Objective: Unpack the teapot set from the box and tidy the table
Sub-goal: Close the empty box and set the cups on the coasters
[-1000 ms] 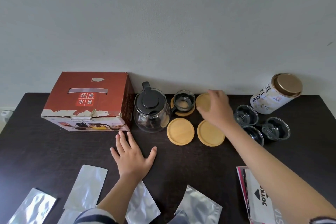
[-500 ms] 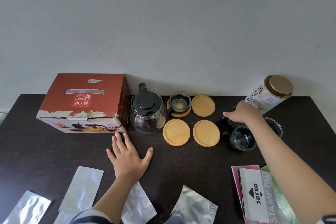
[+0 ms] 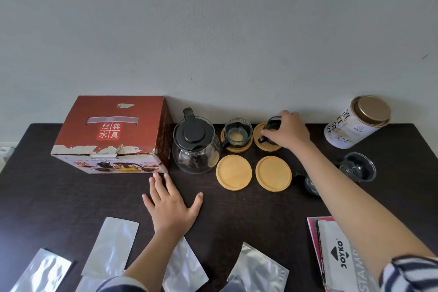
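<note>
A home table against a wall.
Dark wooden tabletop [image 3: 237,216] below a plain grey painted wall [image 3: 213,31], with a clear glass teapot [image 3: 195,149] and round bamboo coasters [image 3: 234,172].

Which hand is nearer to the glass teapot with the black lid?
The left hand. It lies flat on the table just in front of the glass teapot. The right hand is farther away, setting a cup on a back coaster.

Box [image 3: 111,135] at table [image 3: 59,197] rear left; teapot [image 3: 195,144] just right of it. Right of teapot, four coasters [image 3: 233,179] in two rows: rear pair each bearing a cup [image 3: 237,131], front pair bare. Canister [image 3: 355,123] far right; pouches [image 3: 111,246] along front edge.
</note>
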